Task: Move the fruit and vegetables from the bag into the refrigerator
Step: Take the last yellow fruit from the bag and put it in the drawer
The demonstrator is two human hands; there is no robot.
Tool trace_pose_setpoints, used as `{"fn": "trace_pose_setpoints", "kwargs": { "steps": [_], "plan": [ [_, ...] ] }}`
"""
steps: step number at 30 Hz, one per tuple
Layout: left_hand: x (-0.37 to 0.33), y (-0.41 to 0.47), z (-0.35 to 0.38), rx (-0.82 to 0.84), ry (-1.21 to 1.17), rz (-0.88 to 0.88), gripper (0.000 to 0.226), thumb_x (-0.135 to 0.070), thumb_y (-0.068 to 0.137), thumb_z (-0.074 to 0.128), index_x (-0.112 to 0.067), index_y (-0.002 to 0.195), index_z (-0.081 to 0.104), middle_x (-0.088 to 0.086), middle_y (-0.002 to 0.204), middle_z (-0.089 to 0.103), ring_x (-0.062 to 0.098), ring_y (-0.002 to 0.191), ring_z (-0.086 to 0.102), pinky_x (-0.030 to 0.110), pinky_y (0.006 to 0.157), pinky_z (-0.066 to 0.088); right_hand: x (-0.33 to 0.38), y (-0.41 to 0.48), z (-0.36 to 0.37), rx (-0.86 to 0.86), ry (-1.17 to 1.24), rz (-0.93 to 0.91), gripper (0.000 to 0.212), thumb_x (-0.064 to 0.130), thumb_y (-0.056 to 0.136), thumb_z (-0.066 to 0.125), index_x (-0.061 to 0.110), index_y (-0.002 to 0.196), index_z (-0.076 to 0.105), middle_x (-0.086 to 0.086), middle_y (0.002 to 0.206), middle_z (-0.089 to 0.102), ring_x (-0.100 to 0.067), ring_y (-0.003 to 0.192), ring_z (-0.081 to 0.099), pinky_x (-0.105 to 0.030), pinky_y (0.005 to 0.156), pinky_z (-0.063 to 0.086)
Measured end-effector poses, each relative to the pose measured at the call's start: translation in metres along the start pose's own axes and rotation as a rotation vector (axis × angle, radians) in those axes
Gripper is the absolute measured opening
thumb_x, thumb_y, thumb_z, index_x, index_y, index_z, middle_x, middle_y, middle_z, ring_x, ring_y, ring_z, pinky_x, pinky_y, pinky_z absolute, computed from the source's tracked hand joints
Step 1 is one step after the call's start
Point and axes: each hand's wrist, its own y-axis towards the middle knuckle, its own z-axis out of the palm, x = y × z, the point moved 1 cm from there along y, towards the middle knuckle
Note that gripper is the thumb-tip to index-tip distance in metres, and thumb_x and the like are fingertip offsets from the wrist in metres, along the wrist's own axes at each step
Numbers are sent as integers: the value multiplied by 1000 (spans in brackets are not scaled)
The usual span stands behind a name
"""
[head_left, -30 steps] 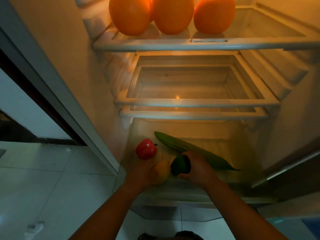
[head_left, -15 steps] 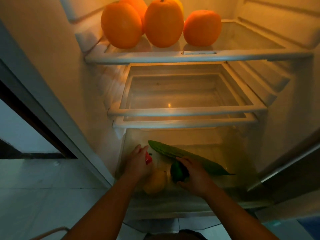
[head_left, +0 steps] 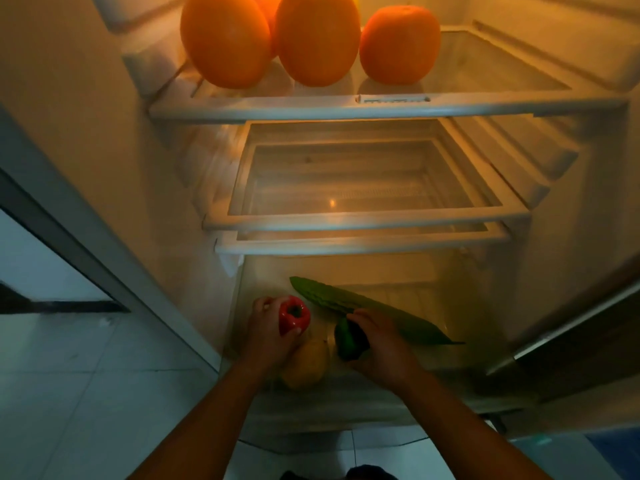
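Both my hands are down in the refrigerator's bottom drawer (head_left: pixel 460 355). My left hand (head_left: pixel 268 332) grips a red bell pepper (head_left: pixel 294 314) at the drawer's left. My right hand (head_left: pixel 379 344) holds a dark green pepper (head_left: pixel 348 339), fingers curled over it. A yellow fruit (head_left: pixel 306 363) lies between the two hands, partly behind my left wrist. A long green cucumber (head_left: pixel 367 308) lies slantwise behind my right hand. Three oranges (head_left: pixel 317 38) sit on the top glass shelf (head_left: pixel 381 107). The bag is out of view.
Two bare glass shelves (head_left: pixel 363 221) sit between the top shelf and the drawer. The refrigerator's left wall edge (head_left: pixel 86 244) borders a white tiled floor (head_left: pixel 69 393). The right half of the drawer holds nothing.
My left hand let go of the yellow fruit, moved to the red pepper and now grips it. My right hand kept hold of the green pepper. The camera tilted a little.
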Motion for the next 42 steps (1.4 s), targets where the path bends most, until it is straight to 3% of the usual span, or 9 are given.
{"fn": "trace_pose_setpoints", "kwargs": {
  "steps": [3,12,23,27,30,33,37,40,42],
  "plan": [
    [0,-4,0,14,-30,-32,64,-18,77,73,-23,132,42,7,141,24,26,125,37,26,98,30,2,0,2,20,43,13,79,38,73,75,25,141,36,-1,151,24,-22,139,25,-32,112,30],
    [2,-16,-1,96,54,-115,75,-21,79,71,-25,142,29,12,144,15,29,126,37,30,102,34,5,-1,0,38,94,4,81,35,72,77,21,140,36,-1,145,33,-20,132,35,-29,108,34],
    [-11,-43,-7,72,177,26,69,-34,84,65,-22,142,29,9,150,15,26,130,36,28,103,33,5,-5,-5,50,149,69,87,35,71,79,23,143,31,0,150,28,-17,135,32,-26,107,31],
    [-18,-57,-10,57,160,84,61,-29,87,62,-19,140,35,7,149,20,23,133,31,28,107,29,7,-12,-23,-84,226,116,84,39,72,78,23,141,34,1,146,35,-16,132,36,-24,102,32],
    [-20,-72,-9,39,122,163,54,-43,87,51,-19,134,43,2,143,31,19,128,36,21,100,30,3,-28,-33,-93,263,129,78,36,75,75,24,140,34,2,146,36,-16,132,36,-27,105,34],
    [-18,-84,-2,47,89,121,69,-65,75,30,-22,125,49,-9,122,40,8,107,44,19,91,39,-4,-42,-35,-30,266,155,73,38,78,71,26,140,35,0,147,35,-17,133,35,-29,105,33],
    [-17,-84,0,-87,110,168,51,-59,79,36,-26,112,56,-15,110,45,3,96,48,10,76,37,-3,-43,-39,32,321,184,61,31,83,68,20,136,40,-3,141,42,-17,127,40,-22,97,31],
    [-21,-88,-1,-108,146,181,46,-58,80,34,-29,107,56,-19,104,44,0,91,48,9,71,36,5,-43,-45,109,317,187,39,25,89,61,7,123,54,-15,126,56,-25,115,52,-31,91,43],
    [-22,-91,-3,-124,148,185,47,-58,78,32,-29,105,57,-18,102,46,0,88,49,10,69,38,9,-51,-44,102,317,176,35,28,90,59,13,122,55,-7,119,59,-19,109,54,-30,87,44]
  ]
}}
